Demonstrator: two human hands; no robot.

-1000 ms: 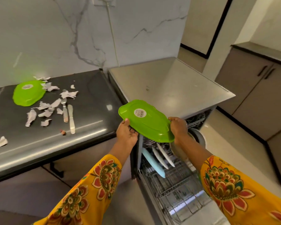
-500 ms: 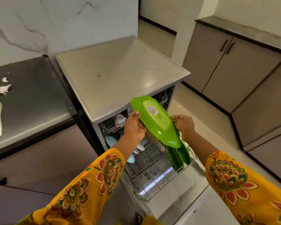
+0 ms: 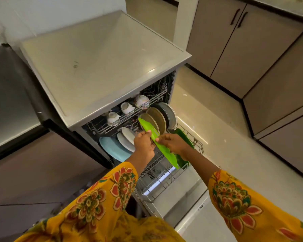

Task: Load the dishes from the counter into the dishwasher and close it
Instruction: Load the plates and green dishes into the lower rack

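A long bright green plate (image 3: 166,152) stands on edge over the pulled-out lower rack (image 3: 157,182) of the open dishwasher (image 3: 98,67). My left hand (image 3: 143,144) grips its left side and my right hand (image 3: 173,143) pinches its right side. A darker green plate (image 3: 184,137) stands in the rack just behind my right hand. Round brown and grey plates (image 3: 162,117) stand at the rack's back right. A light blue plate (image 3: 112,149) and white plates (image 3: 126,138) stand at the left.
White cups (image 3: 127,108) sit upside down in the upper rack. The dishwasher door (image 3: 185,203) lies open toward me. A dark counter (image 3: 9,105) is at the left. Grey cabinets (image 3: 252,49) line the right side beyond a pale floor.
Both hands have carried the green plate from counter height down into the lower rack and turned it on edge. My view has swung right, from the counter to the dishwasher.
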